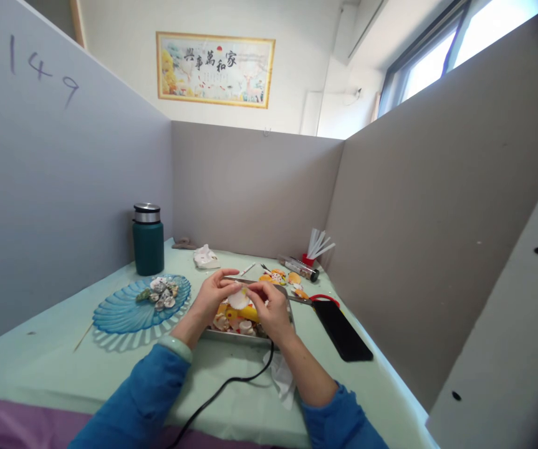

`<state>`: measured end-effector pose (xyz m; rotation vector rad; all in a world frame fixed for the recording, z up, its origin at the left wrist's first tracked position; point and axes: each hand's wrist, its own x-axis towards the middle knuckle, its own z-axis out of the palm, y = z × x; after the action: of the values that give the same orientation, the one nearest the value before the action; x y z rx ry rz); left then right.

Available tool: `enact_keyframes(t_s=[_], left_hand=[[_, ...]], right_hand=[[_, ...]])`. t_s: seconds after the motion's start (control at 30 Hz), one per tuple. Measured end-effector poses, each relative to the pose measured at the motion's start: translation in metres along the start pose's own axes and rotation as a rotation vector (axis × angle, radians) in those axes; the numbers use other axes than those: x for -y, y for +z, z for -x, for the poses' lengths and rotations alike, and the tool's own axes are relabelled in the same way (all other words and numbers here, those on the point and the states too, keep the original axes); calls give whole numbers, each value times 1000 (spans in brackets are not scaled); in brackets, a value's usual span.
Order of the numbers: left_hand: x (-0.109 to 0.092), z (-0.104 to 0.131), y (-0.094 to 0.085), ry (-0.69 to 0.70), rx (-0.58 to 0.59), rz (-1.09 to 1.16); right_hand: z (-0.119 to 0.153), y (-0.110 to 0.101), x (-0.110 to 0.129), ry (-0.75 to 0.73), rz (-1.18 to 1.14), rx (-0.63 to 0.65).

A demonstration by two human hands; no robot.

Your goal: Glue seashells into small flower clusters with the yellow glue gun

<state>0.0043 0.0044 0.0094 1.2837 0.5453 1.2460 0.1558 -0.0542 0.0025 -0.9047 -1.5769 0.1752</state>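
**White shell-like piece pinched in both hands above the tray**

A thin, white, rounded shell-like piece (pixel 238 300) is held between the fingertips of the left hand (pixel 212 296) and the right hand (pixel 274 310). Both grips are narrow pinches: its upper part is held from the left, its upper right edge from the right. The piece is held above a shallow silver metal tray (pixel 237 337), in which mixed shells (pixel 246 327) and a bright yellow plastic tool (pixel 250 313) are seen.

For good handling, it seems, the thin edge is best pinched lightly, both wrists kept steady and the broad face left uncovered by the fingers. If it is squeezed hard, the rim could be chipped.

The broad face is turned roughly toward the head camera, and the curved edge is pointed down at the tray. No clear long axis can be made out, as the outline is nearly round and its top is partly hidden by fingers.

Farther out, a blue translucent fluted plate (pixel 119 305) bearing a cluster of grey-white shells (pixel 162 293) is placed to the left. Scissors with red handles (pixel 328 299) and a flat black rectangular object (pixel 343 330) are laid to the right.
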Motion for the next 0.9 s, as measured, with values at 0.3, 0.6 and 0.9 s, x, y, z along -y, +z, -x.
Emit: enact_keyframes(t_s=[0.3, 0.6, 0.9], left_hand=[[-1, 1, 4, -11, 4, 25], [0, 1, 7, 75, -21, -68], [-4, 3, 7, 80, -40, -114]], right_hand=[[-1, -1, 0, 40, -38, -34], [-2, 0, -1, -3, 18, 12], [0, 2, -3, 43, -2, 32]])
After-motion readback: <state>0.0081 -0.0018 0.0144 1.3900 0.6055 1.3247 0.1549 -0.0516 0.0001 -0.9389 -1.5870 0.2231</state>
